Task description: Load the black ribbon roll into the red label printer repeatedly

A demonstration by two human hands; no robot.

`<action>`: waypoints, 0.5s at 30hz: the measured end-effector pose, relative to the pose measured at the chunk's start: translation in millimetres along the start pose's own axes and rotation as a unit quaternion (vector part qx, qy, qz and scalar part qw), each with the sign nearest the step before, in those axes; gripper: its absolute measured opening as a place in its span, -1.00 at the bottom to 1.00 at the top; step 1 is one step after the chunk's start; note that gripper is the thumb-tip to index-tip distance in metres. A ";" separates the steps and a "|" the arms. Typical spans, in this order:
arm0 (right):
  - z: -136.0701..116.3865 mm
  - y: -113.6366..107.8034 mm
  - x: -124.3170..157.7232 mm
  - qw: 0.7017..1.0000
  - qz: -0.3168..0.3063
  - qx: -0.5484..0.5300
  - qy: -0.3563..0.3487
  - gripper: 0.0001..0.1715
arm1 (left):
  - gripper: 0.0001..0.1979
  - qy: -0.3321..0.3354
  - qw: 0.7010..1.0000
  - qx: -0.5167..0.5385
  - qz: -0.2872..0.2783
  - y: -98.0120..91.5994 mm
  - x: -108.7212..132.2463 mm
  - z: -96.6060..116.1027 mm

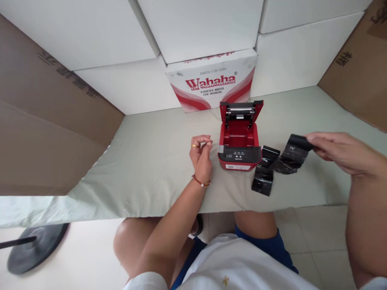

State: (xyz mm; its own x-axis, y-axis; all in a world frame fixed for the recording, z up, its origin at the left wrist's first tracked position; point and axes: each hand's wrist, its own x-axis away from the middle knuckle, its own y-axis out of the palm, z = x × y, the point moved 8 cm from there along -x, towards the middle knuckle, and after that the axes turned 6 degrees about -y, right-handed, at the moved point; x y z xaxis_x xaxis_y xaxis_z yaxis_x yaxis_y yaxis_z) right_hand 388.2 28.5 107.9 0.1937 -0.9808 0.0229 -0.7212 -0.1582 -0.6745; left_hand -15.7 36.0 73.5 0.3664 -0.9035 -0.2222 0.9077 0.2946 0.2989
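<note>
A small red and black label printer (240,155) stands on the cloth-covered table with its lid raised, so its hollow red inside shows. My right hand (341,151), to the right of the printer, pinches one end of a glossy black ribbon (292,155) between thumb and fingers. The rest of the ribbon trails down to the left in folds and lies crumpled on the cloth beside the printer's front right corner. My left hand (202,155) rests just left of the printer, apart from it, fingers curled in to the thumb and nothing visible in them.
Behind the printer leans a white and red Wahaha water carton (211,86) against stacked white boxes (208,28). Brown cardboard walls (45,121) flank the table at left and right. A round black stand base (36,247) sits on the floor at lower left.
</note>
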 end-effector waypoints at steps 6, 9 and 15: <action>0.6 7.3 -0.4 0.987 0.106 0.095 0.067 -0.67 | -0.92 0.122 0.988 -0.096 0.027 2.6 22.6 27.7; -33.4 17.6 0.4 0.985 0.134 0.109 -0.021 -0.64 | -0.94 0.215 0.958 -0.189 -0.011 14.7 47.4 49.6; -49.3 88.1 -18.9 0.959 -0.045 0.270 -0.069 -0.52 | -0.71 0.342 0.862 -0.353 -0.122 51.1 92.3 57.3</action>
State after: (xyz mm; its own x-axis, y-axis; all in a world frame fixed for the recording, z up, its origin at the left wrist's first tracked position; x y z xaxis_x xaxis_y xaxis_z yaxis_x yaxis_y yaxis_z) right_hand 288.2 27.5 84.5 0.3522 -0.9356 0.0266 -0.2555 -0.1234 -0.9589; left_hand 52.8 -50.3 121.5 -0.0383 -0.6412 -0.7664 0.7840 0.4563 -0.4209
